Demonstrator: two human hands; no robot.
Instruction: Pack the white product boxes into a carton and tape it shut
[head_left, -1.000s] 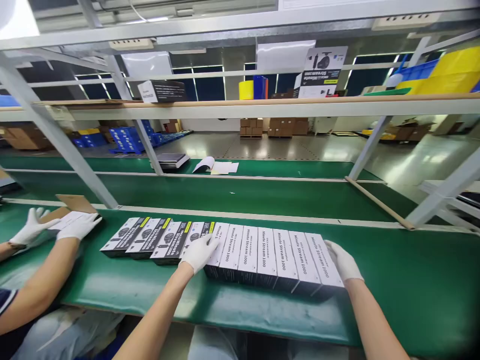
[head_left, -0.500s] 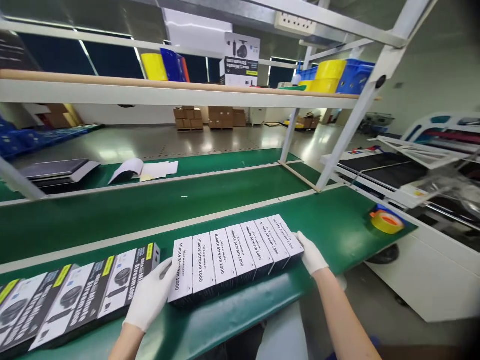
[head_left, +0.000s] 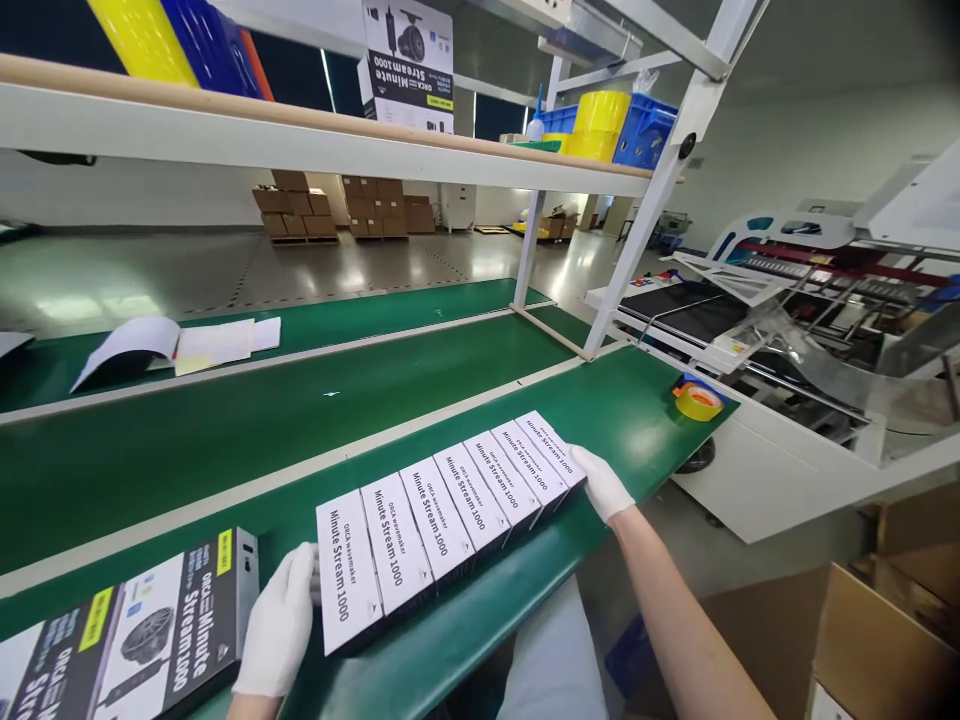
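A slanting row of several white-topped cartons [head_left: 454, 515] lies on the green bench. Their tops read "ORCA wavemaker Minute Stream 1000", and their sides are dark. My left hand [head_left: 276, 625], in a white glove, is at the row's near left end, its open fingers stretched along the end carton's side. At the far right end, my gloved right hand [head_left: 604, 485] rests against the last carton with its fingers extended, partly hidden by the carton. To the left of my left hand stand more cartons [head_left: 161, 625], turned with their printed picture faces up.
A shelf [head_left: 322, 150] on white posts spans the bench, bearing a display carton [head_left: 411, 65] and yellow and blue bins. Yellow tape [head_left: 699, 402] lies near the bench's right end. Open papers [head_left: 214, 342] lie at the back. An open cardboard box [head_left: 881, 640] stands low right.
The view has swung right, so the bench and shelf appear farther left. My left hand sits slightly farther from the row's end carton; my right hand stays at the other end.
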